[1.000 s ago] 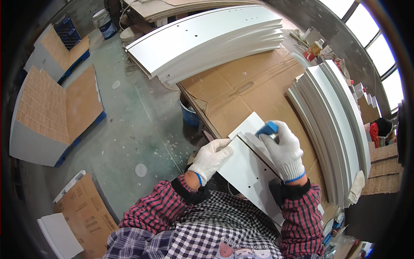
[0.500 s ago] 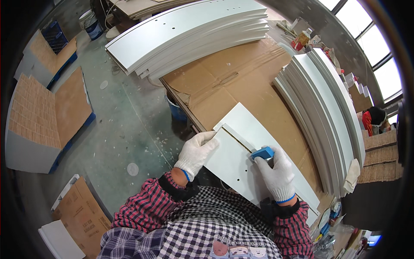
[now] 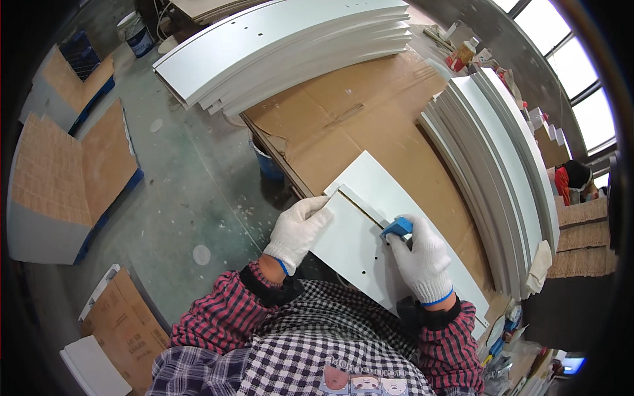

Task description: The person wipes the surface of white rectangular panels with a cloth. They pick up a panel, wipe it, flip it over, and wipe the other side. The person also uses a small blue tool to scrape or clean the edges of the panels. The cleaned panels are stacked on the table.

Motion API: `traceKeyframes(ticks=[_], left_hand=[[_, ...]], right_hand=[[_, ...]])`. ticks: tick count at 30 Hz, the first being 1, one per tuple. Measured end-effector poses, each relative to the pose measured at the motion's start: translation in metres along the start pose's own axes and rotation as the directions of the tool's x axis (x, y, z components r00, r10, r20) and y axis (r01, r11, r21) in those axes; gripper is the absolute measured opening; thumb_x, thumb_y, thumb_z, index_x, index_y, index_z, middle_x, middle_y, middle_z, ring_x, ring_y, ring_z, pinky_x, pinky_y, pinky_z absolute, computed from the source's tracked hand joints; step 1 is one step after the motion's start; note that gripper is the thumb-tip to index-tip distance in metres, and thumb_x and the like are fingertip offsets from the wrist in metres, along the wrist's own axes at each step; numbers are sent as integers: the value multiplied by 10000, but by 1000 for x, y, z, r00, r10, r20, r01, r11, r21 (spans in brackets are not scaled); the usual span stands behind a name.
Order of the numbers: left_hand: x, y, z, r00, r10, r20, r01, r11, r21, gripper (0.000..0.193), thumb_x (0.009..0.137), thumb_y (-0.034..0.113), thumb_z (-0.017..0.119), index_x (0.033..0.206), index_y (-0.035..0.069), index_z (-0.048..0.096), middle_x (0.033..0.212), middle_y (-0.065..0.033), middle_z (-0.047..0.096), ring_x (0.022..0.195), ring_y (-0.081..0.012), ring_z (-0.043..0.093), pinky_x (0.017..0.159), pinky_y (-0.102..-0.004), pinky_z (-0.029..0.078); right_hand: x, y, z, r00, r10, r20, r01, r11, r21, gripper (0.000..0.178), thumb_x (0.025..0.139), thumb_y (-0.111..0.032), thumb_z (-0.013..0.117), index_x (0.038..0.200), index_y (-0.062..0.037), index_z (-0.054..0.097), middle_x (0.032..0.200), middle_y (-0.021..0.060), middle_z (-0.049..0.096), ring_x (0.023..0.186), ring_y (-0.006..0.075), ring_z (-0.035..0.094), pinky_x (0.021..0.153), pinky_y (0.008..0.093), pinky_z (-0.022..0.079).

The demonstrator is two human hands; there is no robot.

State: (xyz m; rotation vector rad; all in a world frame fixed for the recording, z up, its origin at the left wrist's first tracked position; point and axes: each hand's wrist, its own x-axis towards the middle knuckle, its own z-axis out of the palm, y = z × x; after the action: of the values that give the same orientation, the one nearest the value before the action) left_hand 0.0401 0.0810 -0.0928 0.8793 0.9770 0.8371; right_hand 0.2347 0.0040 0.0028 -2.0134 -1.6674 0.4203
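Note:
A white panel [image 3: 367, 179] with a narrow dark groove and a few small holes lies at an angle over the near edge of the cardboard-covered table. My left hand [image 3: 298, 228], in a white knitted glove, pinches the panel's left edge near the groove's far end. In my gloved right hand [image 3: 422, 261] is a small blue block [image 3: 398, 228], held between thumb and fingers. The block rests at the groove's nearer end, and its underside is hidden.
Brown cardboard [image 3: 330, 132] covers the table. White panels are stacked at the back [image 3: 290, 39] and along the right side [image 3: 489, 171]. Cardboard-lined racks [image 3: 53, 178] stand on the floor at left, a bucket [image 3: 267, 160] beside the table. Another person [image 3: 573, 178] is at far right.
The blue block has tilted and shifted slightly left in my right hand. My left hand keeps its hold on the panel's edge. The whole view has shifted slightly.

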Motion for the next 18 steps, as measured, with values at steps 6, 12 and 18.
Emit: traceKeyframes(ticks=[6,12,18], left_hand=[[1,2,-4,1000,-26,4,26,999,-25,429,904,164,659,1245,-68,539,1146,-93,631,992,-119,596,878,-255,476],[0,5,3,1000,10,-30,-7,995,100,435,897,187,667,1232,-66,556,1146,-103,633,1002,-133,596,887,-262,472],[7,-10,-6,996,59,-64,-50,989,142,358,916,142,615,1206,-65,579,1148,-112,632,1039,-162,592,920,-274,465]], right_hand=[[10,-14,9,996,85,-15,-84,993,86,261,823,-146,692,1045,-45,598,799,131,672,686,239,669,629,336,524],[-24,26,-35,897,438,-50,-379,825,419,358,825,-89,661,1156,7,563,850,65,656,692,99,608,629,255,509],[-114,97,-121,742,657,-136,-503,679,535,523,863,-106,629,1331,12,427,832,51,614,581,61,543,466,197,437]])
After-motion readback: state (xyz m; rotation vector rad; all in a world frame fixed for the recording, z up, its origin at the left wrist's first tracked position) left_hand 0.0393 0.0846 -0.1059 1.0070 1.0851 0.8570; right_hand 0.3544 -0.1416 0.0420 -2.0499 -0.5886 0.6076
